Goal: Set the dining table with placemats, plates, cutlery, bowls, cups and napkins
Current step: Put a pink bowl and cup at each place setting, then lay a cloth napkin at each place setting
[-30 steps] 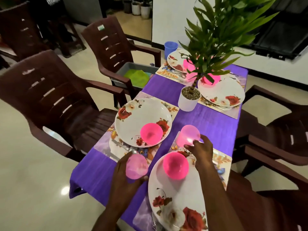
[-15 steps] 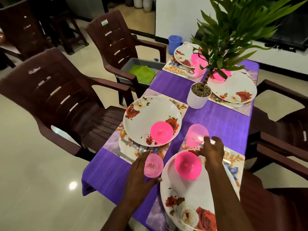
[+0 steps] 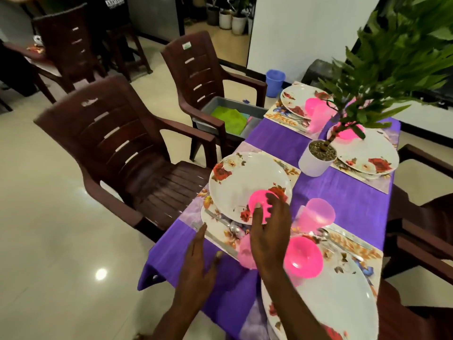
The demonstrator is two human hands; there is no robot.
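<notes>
Both hands out: right [image 3: 268, 227] gripping pink bowl [image 3: 259, 201], left [image 3: 198, 261] flat, open.

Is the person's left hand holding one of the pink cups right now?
No. The left hand is open with straight fingers beside the pink cup, gripping nothing, while the right hand reaches over to the pink bowl.

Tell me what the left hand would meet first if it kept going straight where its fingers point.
Probably the steel cutlery lying on the floral placemat; the left hand points its straight fingers up-table toward it. Height above the table is unclear.
</notes>
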